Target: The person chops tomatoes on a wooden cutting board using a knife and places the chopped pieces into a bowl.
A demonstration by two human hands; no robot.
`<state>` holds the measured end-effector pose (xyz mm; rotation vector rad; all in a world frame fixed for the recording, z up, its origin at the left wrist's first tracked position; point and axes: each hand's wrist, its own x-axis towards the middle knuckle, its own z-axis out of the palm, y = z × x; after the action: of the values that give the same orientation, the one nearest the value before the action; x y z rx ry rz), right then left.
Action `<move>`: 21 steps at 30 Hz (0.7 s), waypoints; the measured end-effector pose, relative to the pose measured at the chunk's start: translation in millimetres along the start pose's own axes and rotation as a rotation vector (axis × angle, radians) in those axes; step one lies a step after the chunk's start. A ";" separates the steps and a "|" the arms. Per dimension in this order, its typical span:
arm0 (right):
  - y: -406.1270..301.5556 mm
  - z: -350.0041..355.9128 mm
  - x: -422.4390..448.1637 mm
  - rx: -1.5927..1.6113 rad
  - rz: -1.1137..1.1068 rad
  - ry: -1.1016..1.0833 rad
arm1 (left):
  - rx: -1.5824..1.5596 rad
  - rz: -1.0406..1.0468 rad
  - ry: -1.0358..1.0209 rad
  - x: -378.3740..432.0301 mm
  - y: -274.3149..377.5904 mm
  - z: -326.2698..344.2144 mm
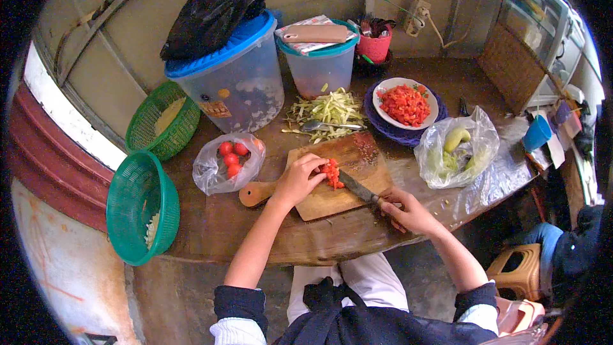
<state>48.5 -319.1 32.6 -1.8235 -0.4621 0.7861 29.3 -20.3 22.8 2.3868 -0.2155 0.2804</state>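
My left hand (301, 179) rests on the wooden cutting board (357, 155), its fingertips gathered against a small heap of chopped red tomato (334, 178). In my right hand (406, 210) is the handle of a kitchen knife (357, 186); its blade slants across the board, with the tip end beside the tomato pieces. Left of the board, a clear plastic bag (203, 172) holds several whole tomatoes (231, 159). Behind the board lies a pile of green vegetable peelings (330, 108) with a metal spoon (313, 126) on it. A white plate (380, 115) of diced tomato sits at the back right.
Green plastic baskets (115, 206) stand at the left edge. Lidded plastic tubs (225, 91) line the back, one bearing a phone (313, 34). A plastic bag of pale green vegetables (456, 139) lies to the right. Someone's denim-clad leg (546, 244) shows beside a plastic stool (519, 268).
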 end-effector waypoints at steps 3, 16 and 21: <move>-4.8 -1.2 -0.5 0.099 -0.005 -0.028 | -0.008 0.027 0.017 1.6 -0.4 -0.5; -7.5 -21.4 -3.1 0.086 -0.071 0.029 | 0.008 0.214 0.125 26.9 21.0 -16.4; -17.8 -32.9 -9.1 0.041 -0.095 0.033 | 0.011 0.186 0.072 39.4 34.7 -20.7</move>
<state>66.0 -340.3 59.5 -1.7612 -0.5040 0.6944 56.2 -34.7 70.3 2.3652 -0.4042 0.4540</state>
